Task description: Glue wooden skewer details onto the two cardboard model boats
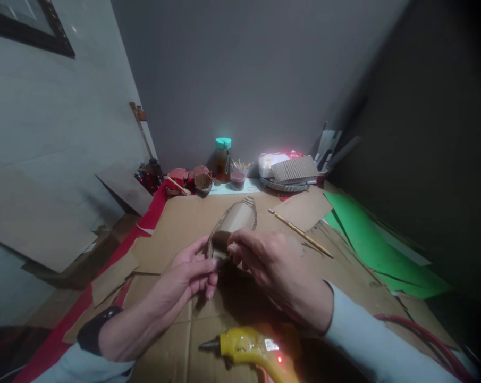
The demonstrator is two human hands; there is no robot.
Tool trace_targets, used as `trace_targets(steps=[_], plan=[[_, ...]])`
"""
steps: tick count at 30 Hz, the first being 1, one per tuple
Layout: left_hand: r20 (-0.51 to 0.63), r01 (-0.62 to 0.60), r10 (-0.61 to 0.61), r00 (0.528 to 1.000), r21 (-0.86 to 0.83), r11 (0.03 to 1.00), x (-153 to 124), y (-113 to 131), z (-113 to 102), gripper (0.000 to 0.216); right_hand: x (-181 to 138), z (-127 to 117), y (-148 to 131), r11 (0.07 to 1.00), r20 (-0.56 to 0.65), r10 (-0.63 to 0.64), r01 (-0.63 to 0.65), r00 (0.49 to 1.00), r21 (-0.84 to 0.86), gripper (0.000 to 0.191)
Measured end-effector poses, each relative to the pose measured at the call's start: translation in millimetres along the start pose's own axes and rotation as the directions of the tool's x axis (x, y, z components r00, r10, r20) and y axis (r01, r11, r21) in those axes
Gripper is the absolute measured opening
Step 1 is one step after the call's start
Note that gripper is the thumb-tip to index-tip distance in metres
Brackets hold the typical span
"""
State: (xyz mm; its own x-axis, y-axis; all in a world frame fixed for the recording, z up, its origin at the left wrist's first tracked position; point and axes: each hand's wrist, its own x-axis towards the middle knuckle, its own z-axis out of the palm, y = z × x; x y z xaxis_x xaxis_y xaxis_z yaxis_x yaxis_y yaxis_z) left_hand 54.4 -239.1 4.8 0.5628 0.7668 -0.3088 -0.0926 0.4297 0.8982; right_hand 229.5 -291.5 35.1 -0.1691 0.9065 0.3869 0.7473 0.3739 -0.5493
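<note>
A small boat-shaped cardboard model (238, 217) with a curved top and a pointed far end is held above the cardboard-covered table. My left hand (192, 271) grips its near left end between thumb and fingers. At the model's near right edge is my right hand (270, 260), its thumb and fingers pinched together. Whether a small piece sits in that pinch is hidden by the fingers. Close in front of me lies a yellow hot glue gun (252, 346), nozzle to the left, with a red light lit.
A brush (300, 232) lies right of the model. Cardboard pieces (306, 206) and green sheets (379, 244) cover the right side. Along the back stand a bottle with a teal lid (223, 159), a small tub (237, 181) and a stacked tray (284, 185). A red cable (419, 332) runs at right.
</note>
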Motion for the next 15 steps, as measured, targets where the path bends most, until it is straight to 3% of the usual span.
trace_targets(steps=[7,10,15], plan=[[-0.015,-0.031,0.031,0.999,0.011,0.999,-1.5,3.8,2.8,0.063,-12.8,-5.0,0.0,0.999,-0.007,0.029,-0.029,1.000,0.035,0.013],[-0.035,-0.060,0.061,0.997,0.039,0.997,-0.7,2.6,2.3,0.068,-20.2,-8.3,1.6,0.995,-0.052,0.057,-0.053,0.997,0.085,0.021],[-0.120,-0.106,0.133,0.984,0.209,0.972,-1.4,0.3,2.4,0.075,-29.1,-11.8,8.6,0.994,-0.093,0.097,-0.092,0.991,0.051,0.016]])
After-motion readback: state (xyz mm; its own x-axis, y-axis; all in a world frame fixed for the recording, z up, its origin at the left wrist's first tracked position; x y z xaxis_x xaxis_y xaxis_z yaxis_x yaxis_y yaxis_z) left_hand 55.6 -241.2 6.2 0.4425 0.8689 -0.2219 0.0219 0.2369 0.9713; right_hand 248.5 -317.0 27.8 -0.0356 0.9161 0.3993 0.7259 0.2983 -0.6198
